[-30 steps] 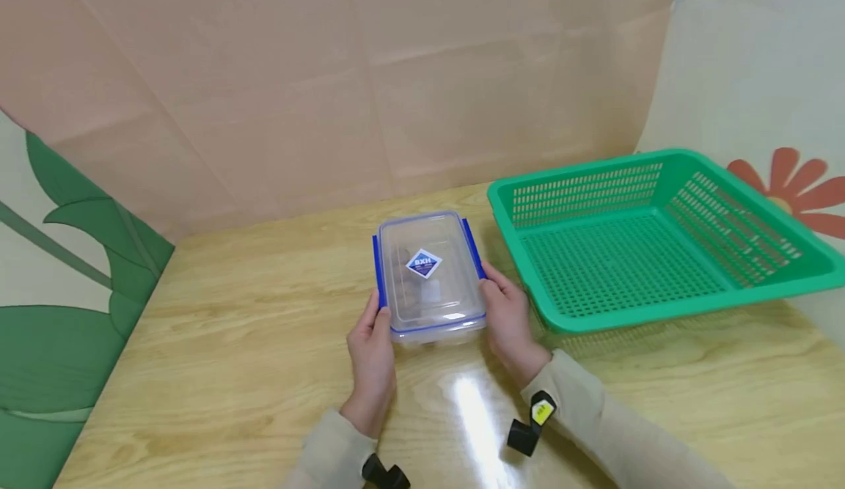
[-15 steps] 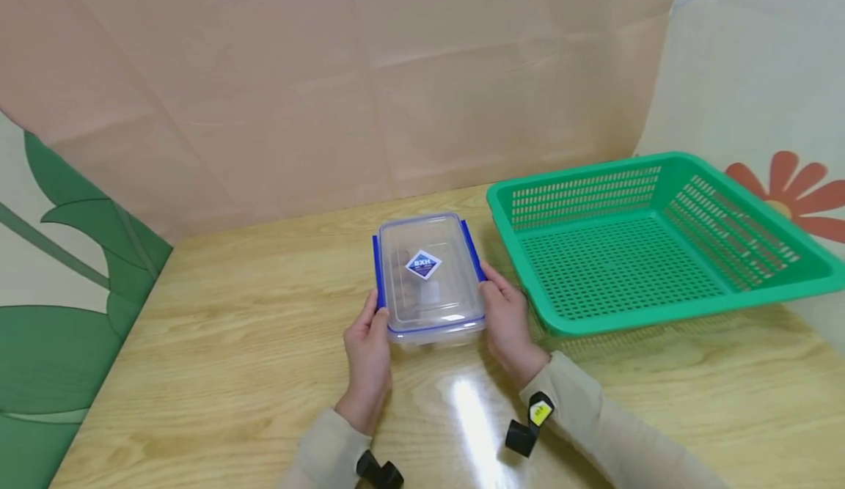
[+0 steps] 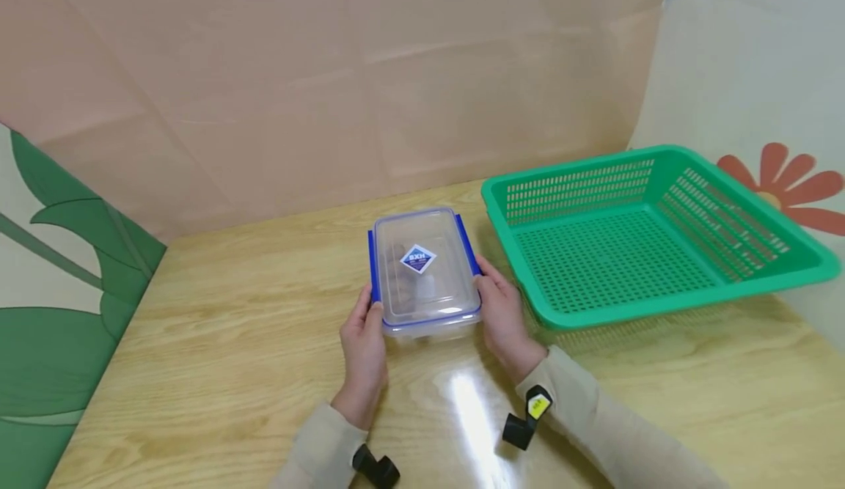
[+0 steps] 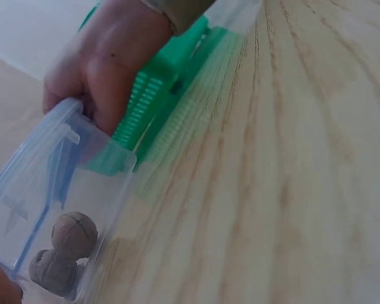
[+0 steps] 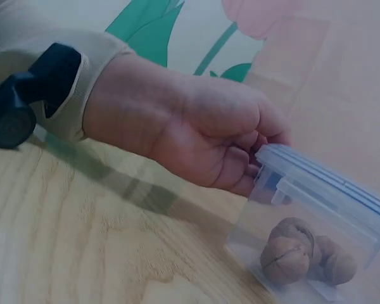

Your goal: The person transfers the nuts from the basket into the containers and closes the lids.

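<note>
A clear plastic food container (image 3: pixel 432 291) with a lid, blue strips along both long sides and a diamond-shaped label sits at mid-table in the head view. My left hand (image 3: pixel 363 346) grips its near left side, thumb on the edge. On the opposite side, my right hand (image 3: pixel 508 320) holds the blue strip. Through the clear wall, brown walnuts (image 4: pixel 75 236) show on the container's floor in the left wrist view. The right wrist view also shows walnuts (image 5: pixel 288 256) inside, beyond which my left hand's far fingers are partly hidden.
A large green plastic basket (image 3: pixel 561 317) with slotted walls stands just right of the container, close to my right hand. Wood-grain table (image 3: pixel 231 342) surrounds both. A pinkish sheet (image 3: pixel 264 86) hangs behind the table's back edge, with painted panels at either side.
Both hands keep their hold on the container. The whole head view has shifted slightly, carrying basket, container and hands a little left and up together; nothing else visibly moved.
</note>
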{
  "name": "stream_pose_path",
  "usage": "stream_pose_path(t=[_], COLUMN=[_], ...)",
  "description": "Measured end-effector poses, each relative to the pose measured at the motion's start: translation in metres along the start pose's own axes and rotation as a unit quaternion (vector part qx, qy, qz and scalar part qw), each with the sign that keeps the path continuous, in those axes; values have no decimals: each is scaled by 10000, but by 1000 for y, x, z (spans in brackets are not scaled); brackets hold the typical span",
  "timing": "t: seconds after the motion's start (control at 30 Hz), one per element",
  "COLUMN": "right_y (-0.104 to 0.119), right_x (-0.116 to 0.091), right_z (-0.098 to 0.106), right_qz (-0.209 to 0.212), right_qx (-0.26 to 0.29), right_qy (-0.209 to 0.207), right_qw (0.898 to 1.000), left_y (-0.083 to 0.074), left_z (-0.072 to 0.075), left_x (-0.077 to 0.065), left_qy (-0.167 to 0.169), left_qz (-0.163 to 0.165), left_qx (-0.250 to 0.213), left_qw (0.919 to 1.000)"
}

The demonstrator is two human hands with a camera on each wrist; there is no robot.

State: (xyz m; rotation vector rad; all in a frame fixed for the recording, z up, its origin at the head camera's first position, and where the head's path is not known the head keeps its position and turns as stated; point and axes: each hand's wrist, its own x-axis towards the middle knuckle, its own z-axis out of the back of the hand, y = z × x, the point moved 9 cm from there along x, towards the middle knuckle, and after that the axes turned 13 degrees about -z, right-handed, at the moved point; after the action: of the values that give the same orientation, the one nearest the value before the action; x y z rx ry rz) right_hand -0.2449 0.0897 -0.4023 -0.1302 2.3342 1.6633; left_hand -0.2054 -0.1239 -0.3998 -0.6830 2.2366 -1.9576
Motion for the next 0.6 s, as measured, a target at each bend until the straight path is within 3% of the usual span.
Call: stream_pose_path(t=[0.13,0.33,0.43,0.6], right_y=[2,17,21,14], right_x=[-8,-16,-11,-6], right_z=[-4,-11,-11,-11], right_qz=[-79,165,88,-180], right_qx=[-270,-955,-842,-723], right_qy=[317,641,660,694], right_qw=[9991,9932,9942,9948], left_y=[-6,-12,-10,-3], left_z=[6,17,13,3], left_x=[0,14,22,20], left_qy=[75,388,437,406], left_qz=[-178,-45,-32,5], left_qx=[138,630,507,119], left_qw=[9997,9972,9977,9991])
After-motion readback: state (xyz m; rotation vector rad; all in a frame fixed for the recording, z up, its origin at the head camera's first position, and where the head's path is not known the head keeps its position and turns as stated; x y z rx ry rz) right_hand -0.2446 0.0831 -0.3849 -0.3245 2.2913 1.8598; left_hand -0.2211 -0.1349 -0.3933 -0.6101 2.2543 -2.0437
